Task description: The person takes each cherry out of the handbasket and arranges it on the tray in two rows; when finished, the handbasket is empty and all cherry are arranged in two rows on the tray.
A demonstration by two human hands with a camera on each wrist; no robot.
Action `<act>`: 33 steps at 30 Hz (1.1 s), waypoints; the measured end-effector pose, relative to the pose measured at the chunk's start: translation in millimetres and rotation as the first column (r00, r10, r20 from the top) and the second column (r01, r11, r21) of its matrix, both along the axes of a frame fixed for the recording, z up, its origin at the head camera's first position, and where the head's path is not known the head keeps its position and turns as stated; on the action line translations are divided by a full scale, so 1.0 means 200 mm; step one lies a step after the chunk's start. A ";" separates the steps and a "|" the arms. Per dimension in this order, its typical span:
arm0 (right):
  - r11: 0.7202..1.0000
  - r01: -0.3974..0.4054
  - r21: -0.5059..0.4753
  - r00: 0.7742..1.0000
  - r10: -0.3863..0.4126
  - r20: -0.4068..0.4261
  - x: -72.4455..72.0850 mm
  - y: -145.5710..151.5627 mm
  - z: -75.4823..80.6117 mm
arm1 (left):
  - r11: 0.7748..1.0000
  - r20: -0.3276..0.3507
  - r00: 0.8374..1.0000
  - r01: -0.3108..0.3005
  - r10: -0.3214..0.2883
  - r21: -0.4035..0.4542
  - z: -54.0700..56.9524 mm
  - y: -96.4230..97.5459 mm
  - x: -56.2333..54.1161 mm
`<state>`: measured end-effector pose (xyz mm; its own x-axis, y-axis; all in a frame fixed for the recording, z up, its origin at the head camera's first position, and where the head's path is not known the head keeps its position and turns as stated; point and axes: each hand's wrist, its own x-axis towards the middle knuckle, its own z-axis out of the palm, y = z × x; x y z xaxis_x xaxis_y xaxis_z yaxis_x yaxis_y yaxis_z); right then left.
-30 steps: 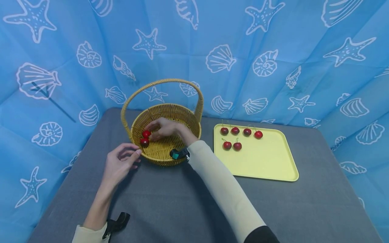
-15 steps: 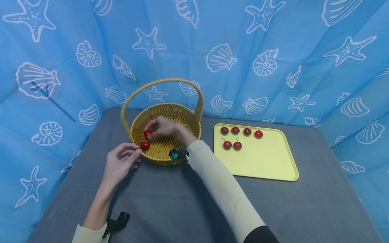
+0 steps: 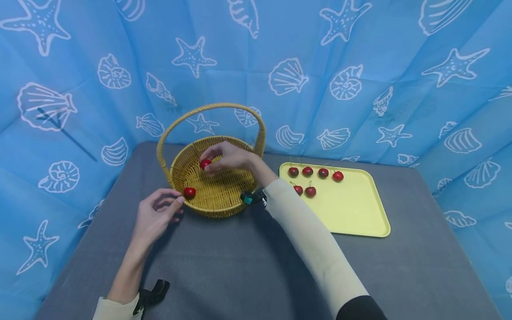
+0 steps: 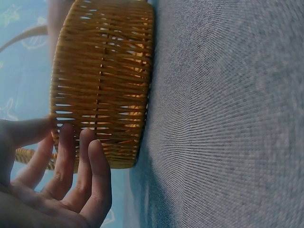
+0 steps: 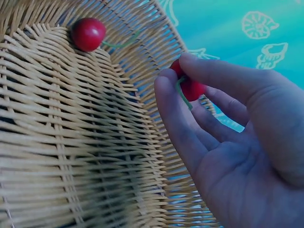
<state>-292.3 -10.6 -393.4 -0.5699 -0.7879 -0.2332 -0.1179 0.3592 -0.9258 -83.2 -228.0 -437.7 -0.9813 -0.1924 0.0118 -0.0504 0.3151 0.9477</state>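
Note:
A round wicker basket [image 3: 216,210] with a tall arched handle stands on the grey cloth. My right hand [image 3: 232,158] is inside the handle's arch, pinching a red cherry [image 3: 205,164] between thumb and fingers above the basket floor. In the right wrist view the green stem of that held cherry [image 5: 194,89] hangs down by the fingers. A second cherry [image 3: 190,193] lies in the basket against its near left wall. With thumb and index finger my left hand [image 3: 158,213] grips the basket's left rim; its other fingers lie along the outer wall [image 4: 102,80].
To the right of the basket sits a yellow tray [image 3: 352,213]. Several stemmed cherries [image 3: 323,173] lie in two rows on its far left part, and my right forearm partly covers the tray's left edge. A blue curtain [image 3: 240,53] with shell prints hangs behind the table [image 3: 224,271].
My right hand has lifted one cherry away from the other and carried it up and rightward. The left hand has stayed at the rim. The head view has shifted slightly.

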 end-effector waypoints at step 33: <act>0.991 -0.123 0.050 0.973 0.130 -0.189 0.11 0.51 0.25 | 1.000 0.013 1.000 -0.008 0.008 -0.002 0.00 0.00 0.00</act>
<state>-270.1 90.8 -343.3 -0.5029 -0.8493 -0.1606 -0.3384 0.3644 -0.8676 -82.5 -227.7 -437.8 -0.9798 -0.2000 -0.0008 -0.0653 0.3163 0.9464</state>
